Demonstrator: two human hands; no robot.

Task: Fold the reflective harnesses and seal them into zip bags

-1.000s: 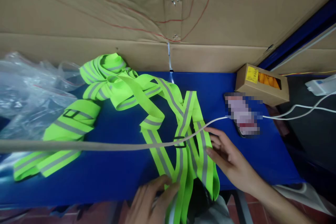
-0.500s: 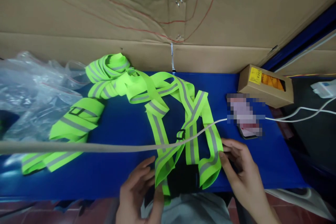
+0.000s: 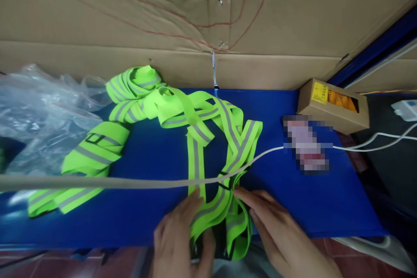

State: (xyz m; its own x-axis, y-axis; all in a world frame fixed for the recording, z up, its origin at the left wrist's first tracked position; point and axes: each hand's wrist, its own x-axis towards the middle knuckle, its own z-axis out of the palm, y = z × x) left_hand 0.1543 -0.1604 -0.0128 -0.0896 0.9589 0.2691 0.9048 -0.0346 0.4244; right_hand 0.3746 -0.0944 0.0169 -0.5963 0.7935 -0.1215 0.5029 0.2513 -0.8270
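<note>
A yellow-green reflective strap vest [image 3: 243, 150] with grey stripes and a black buckle lies across the middle of the table, its near end gathered between my hands. My left hand [image 3: 182, 234] curls round the left side of that near end, thumb and fingers closed about the strap and a black section. From the right, my right hand [image 3: 280, 230] presses its fingers on the bunched straps beside the buckle, and some of its fingertips are hidden. More rolled reflective straps [image 3: 133, 84] touch the vest's far left end. Another folded reflective vest [image 3: 94, 147] lies left.
Clear plastic bags [image 3: 48, 113] pile up on the left. A white cable [image 3: 130, 183] crosses over the straps. At right are a blurred-out phone [image 3: 306, 143] and a cardboard box [image 3: 335, 110] with orange contents. A cardboard wall [image 3: 163, 67] stands behind the blue table [image 3: 150, 213].
My right hand has moved left, pushing the right-hand strap in against the buckle. The near straps are now bunched closer together, and my left hand has shifted slightly right.
</note>
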